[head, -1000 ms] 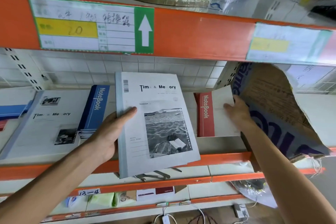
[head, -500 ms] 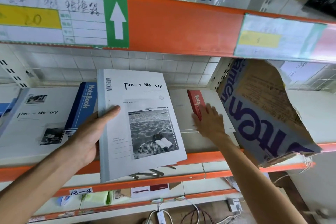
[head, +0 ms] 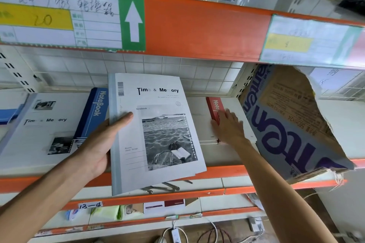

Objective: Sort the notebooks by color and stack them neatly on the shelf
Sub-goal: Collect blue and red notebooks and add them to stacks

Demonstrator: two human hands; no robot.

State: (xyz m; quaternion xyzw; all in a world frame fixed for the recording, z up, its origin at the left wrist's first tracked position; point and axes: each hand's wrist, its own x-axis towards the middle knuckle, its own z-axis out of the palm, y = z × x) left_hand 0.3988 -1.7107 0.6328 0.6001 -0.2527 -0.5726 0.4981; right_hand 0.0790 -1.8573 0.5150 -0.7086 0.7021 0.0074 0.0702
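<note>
My left hand (head: 102, 144) grips a grey "Time & Memory" notebook (head: 154, 130) by its left edge, thumb on the cover, holding it tilted in front of the shelf (head: 217, 169). My right hand (head: 229, 126) lies flat, fingers spread, on a white notebook with a red spine (head: 215, 106) that tops a small stack on the shelf. To the left lie another grey "Time & Memory" notebook (head: 43, 124) and a blue-spined notebook (head: 92, 112) partly tucked behind the held one.
A torn cardboard box (head: 292, 124) with purple lettering leans on the shelf right beside the red-spined stack. An orange beam with paper labels (head: 187, 27) runs overhead. Lower shelves hold small packets, metal clips and cables. A blue notebook (head: 9, 114) shows at far left.
My right hand has slid down from the red-spined notebook's far edge and now rests flat on its cover. The held grey notebook stays in my left hand, roughly where it was.
</note>
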